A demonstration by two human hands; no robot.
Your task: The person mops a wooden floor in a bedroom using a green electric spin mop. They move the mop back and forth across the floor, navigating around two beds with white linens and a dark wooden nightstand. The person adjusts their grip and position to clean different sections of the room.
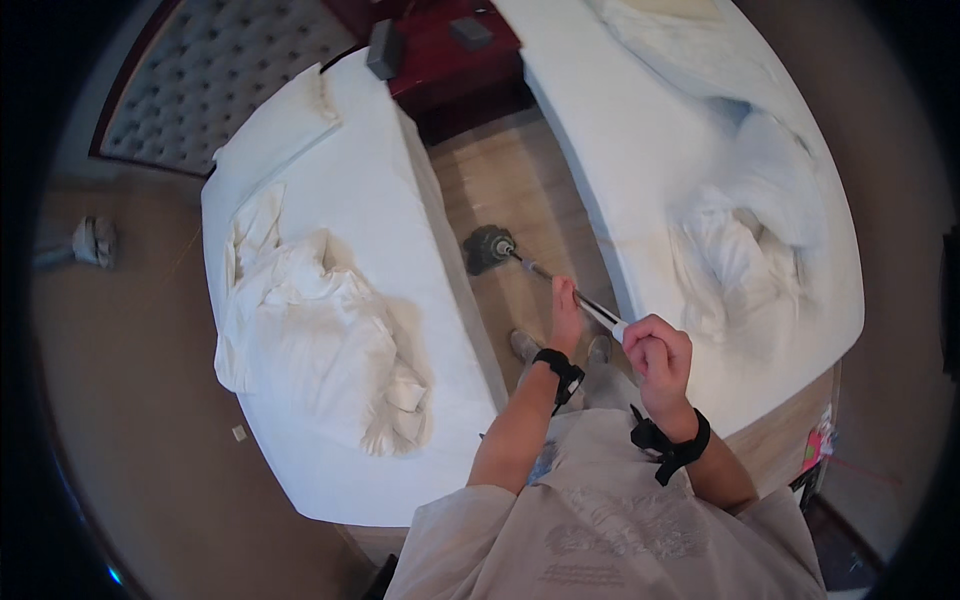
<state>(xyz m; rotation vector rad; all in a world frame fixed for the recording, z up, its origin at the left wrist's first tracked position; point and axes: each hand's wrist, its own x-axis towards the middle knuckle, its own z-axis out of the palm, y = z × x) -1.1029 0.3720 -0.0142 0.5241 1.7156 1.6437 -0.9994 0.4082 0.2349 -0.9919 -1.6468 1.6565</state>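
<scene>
Pale shirt fabric (610, 525) lies closest to the camera, on the near side of both hands. The right hand (660, 365) is curled tightly around the white upper end of a mop (597, 309); the left hand (565, 320) grips the shaft farther down, its fingers partly hidden. Beyond the left fingers, and slightly to their left, the dark mop head rests on the light floor (505, 175).

That floor forms a narrow aisle running away from the fingers between two white-covered beds. The left bed (320, 485), well to the left of the fingers, bears rumpled bedding (310, 325) and, farther off, a pillow (280, 120); a grey tufted headboard (235, 65) stands past it. The right bed (590, 135), to the right of the fingers, carries a crumpled heap of bedding (735, 255). Straight beyond the fingers, a dark red cabinet (440, 60) closes the aisle, with two grey boxes (385, 50) on top.

Below the left fingers, the person's shoes (598, 348) are partly covered by the arms and legs. Far left of the fingers, a pale bundle (95, 242) is hard to make out, as is a pink item (815, 447) behind the right hand. Black fisheye edges cut off the room's outer parts.
</scene>
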